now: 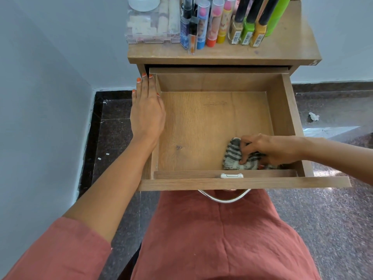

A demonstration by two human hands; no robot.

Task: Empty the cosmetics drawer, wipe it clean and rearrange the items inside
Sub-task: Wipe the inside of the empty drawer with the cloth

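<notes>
Head view: drawer (214, 122) emptied, cosmetics (214, 23) parked on table (222, 54); left hand (148, 112), fingers (146, 85) flat, steadies drawer wall; right hand (270, 149) grips cloth (234, 154) for wiping.

The drawer (290, 110) is pulled out before the cabinet (292, 37). Inside, at the front right corner, a cloth (232, 153) is gripped by the right hand (272, 149). The left hand (147, 116) is laid on the left wall. Cosmetics (214, 23) are stood on the cabinet top, a box (149, 27) leftmost.

Bare drawer (193, 126) floor beyond corner cloth (234, 156)
</notes>
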